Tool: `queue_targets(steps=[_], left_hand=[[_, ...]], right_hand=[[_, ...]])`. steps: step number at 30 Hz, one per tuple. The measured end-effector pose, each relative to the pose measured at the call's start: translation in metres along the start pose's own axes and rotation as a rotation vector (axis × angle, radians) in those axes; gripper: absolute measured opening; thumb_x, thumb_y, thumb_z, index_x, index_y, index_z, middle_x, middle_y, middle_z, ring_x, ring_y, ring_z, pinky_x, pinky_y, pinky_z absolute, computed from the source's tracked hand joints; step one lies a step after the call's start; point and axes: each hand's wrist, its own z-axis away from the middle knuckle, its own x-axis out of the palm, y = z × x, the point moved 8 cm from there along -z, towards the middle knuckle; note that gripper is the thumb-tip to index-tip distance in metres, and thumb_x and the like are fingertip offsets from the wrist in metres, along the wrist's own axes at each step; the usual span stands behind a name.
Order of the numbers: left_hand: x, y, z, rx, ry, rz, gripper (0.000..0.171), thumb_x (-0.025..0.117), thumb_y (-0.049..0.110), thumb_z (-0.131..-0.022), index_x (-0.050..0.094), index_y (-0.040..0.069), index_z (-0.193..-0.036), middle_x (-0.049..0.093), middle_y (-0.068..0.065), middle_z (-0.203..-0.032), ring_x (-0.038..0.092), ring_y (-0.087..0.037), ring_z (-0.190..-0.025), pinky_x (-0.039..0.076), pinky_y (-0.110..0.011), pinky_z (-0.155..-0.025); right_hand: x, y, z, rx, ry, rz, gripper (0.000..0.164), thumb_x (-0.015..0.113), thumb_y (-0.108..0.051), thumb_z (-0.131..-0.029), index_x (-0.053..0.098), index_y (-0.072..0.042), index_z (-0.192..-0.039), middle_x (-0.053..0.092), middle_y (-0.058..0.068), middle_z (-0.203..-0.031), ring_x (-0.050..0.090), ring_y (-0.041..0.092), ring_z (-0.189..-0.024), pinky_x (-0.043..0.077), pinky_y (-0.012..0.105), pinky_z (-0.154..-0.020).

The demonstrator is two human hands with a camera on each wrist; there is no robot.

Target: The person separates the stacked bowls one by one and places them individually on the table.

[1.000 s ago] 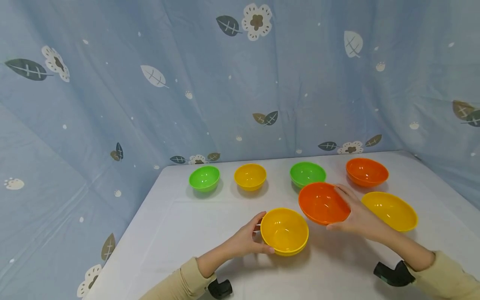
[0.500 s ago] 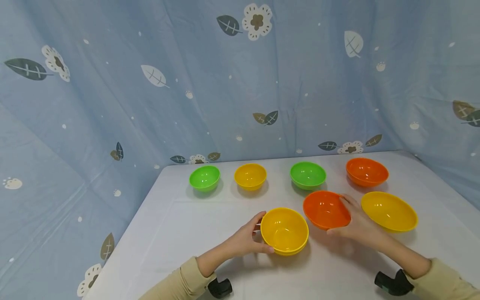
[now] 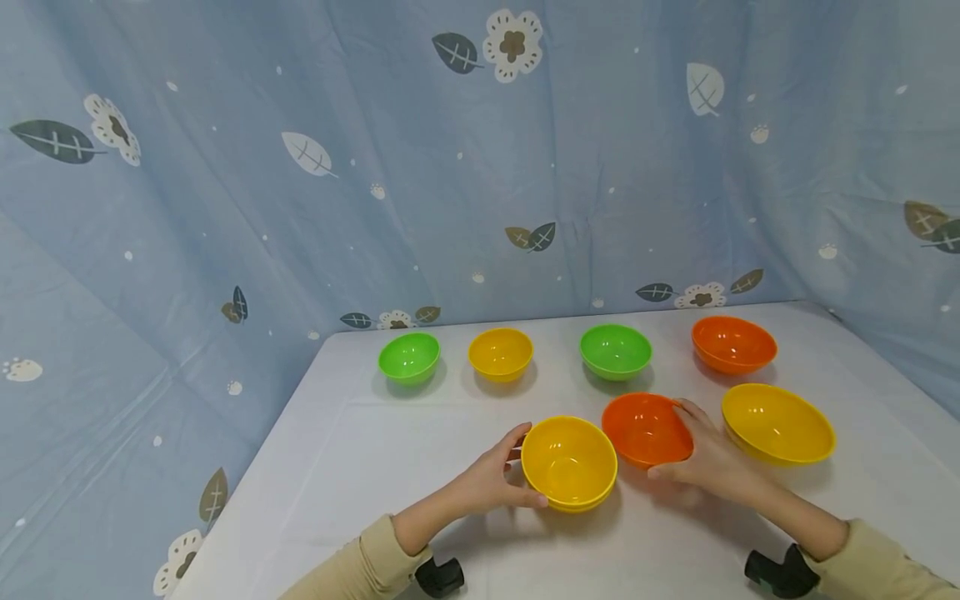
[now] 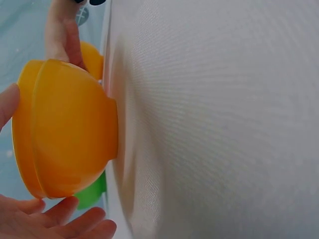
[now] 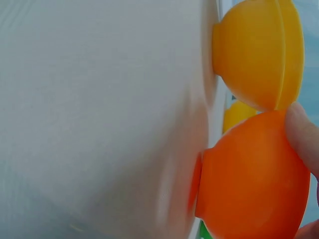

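Two nested yellow bowls [image 3: 570, 465] stand on the white table, one rim just above the other. My left hand [image 3: 491, 479] holds them from the left, thumb at the near rim and fingers on the far side. To their right, an orange bowl [image 3: 643, 432] is gripped at its right rim by my right hand [image 3: 708, 457]. In the right wrist view the base of the orange bowl [image 5: 254, 184] is close to the cloth, and its rim meets the yellow stack [image 5: 259, 55]. Most of the right fingers are hidden there.
Along the back stand a light green bowl [image 3: 408, 358], a small yellow bowl [image 3: 501, 354], another green bowl [image 3: 616, 352] and a second orange bowl [image 3: 733, 344]. A wide yellow bowl [image 3: 780, 423] lies right of my right hand. A blue patterned curtain [image 3: 480, 167] hangs behind the table.
My right hand has lowered the orange bowl toward the table, then shifted it slightly left against the yellow stack. The left hand and the yellow bowls have stayed in place.
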Motion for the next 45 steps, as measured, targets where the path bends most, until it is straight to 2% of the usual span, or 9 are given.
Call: queue_targets(steps=[6,15,19,21,25,28,32,41,45], left_hand=[[0.000,0.002,-0.001,0.002,-0.002,-0.012,0.094,0.077,0.027,-0.072,0.020,0.007,-0.144,0.037,-0.008,-0.141,0.043,-0.026,-0.122,0.036,-0.045,-0.100],[0.000,0.004,0.000,0.013,0.002,-0.025,0.097,0.078,0.027,-0.072,0.019,0.007,-0.145,0.030,-0.008,-0.145,0.038,-0.029,-0.126,0.034,-0.046,-0.102],[0.000,0.004,0.001,0.004,0.016,-0.045,0.099,0.079,0.030,-0.070,0.018,0.010,-0.146,0.026,-0.007,-0.147,0.036,-0.029,-0.128,0.035,-0.045,-0.102],[0.000,0.005,0.001,0.007,0.021,-0.052,0.100,0.079,0.031,-0.070,0.018,0.011,-0.146,0.025,-0.007,-0.148,0.035,-0.030,-0.129,0.035,-0.045,-0.102],[0.001,0.006,0.000,0.013,0.024,-0.047,0.102,0.080,0.030,-0.069,0.016,0.011,-0.146,0.022,-0.008,-0.149,0.032,-0.030,-0.131,0.033,-0.047,-0.103],[0.002,0.006,-0.001,0.007,0.028,-0.060,0.104,0.081,0.030,-0.068,0.015,0.012,-0.146,0.021,-0.009,-0.150,0.030,-0.030,-0.132,0.031,-0.051,-0.103],[0.004,0.007,-0.002,0.002,0.026,-0.074,0.109,0.082,0.030,-0.066,0.011,0.012,-0.147,0.017,-0.011,-0.151,0.024,-0.029,-0.135,0.026,-0.054,-0.105],[0.011,0.009,-0.004,-0.016,0.003,-0.075,0.114,0.082,0.033,-0.065,0.006,0.014,-0.148,0.011,-0.008,-0.153,0.020,-0.028,-0.137,0.024,-0.053,-0.106],[0.012,0.010,-0.004,-0.016,0.020,-0.110,0.114,0.082,0.033,-0.065,0.006,0.014,-0.148,0.011,-0.009,-0.152,0.019,-0.028,-0.137,0.026,-0.053,-0.105]], right_hand=[[0.002,0.002,0.000,-0.001,-0.006,0.019,0.112,0.076,-0.052,-0.064,0.022,0.016,-0.136,0.020,0.032,-0.140,0.034,0.049,-0.117,0.040,0.062,-0.085],[0.006,-0.001,0.008,-0.077,-0.032,0.047,0.104,0.075,-0.048,-0.066,0.028,0.012,-0.136,0.014,0.032,-0.143,0.031,0.053,-0.120,0.036,0.064,-0.087],[0.002,-0.012,0.013,-0.109,-0.018,0.012,0.106,0.076,-0.049,-0.065,0.026,0.009,-0.138,0.011,0.029,-0.146,0.024,0.051,-0.125,0.033,0.066,-0.090],[-0.001,-0.020,0.015,-0.127,0.000,0.019,0.108,0.076,-0.051,-0.063,0.027,0.008,-0.139,0.014,0.028,-0.146,0.018,0.050,-0.129,0.025,0.069,-0.093],[-0.001,-0.038,0.019,-0.213,0.034,0.037,0.104,0.079,-0.046,-0.062,0.031,0.007,-0.137,0.025,0.029,-0.143,0.014,0.047,-0.132,0.018,0.069,-0.096],[0.003,-0.052,0.022,-0.282,0.032,0.038,0.100,0.079,-0.043,-0.063,0.032,0.004,-0.137,0.029,0.029,-0.142,0.018,0.047,-0.131,0.025,0.066,-0.096],[0.011,-0.066,0.022,-0.319,-0.001,0.026,0.098,0.077,-0.047,-0.065,0.033,-0.001,-0.139,0.028,0.025,-0.144,0.020,0.047,-0.131,0.027,0.066,-0.095],[0.029,-0.081,0.011,-0.381,-0.064,0.023,0.099,0.078,-0.049,-0.062,0.037,0.005,-0.134,0.034,0.025,-0.141,0.022,0.045,-0.131,0.027,0.063,-0.098],[0.033,-0.083,0.006,-0.363,-0.106,0.003,0.103,0.079,-0.049,-0.061,0.034,0.006,-0.136,0.030,0.027,-0.142,0.021,0.045,-0.132,0.028,0.063,-0.098]])
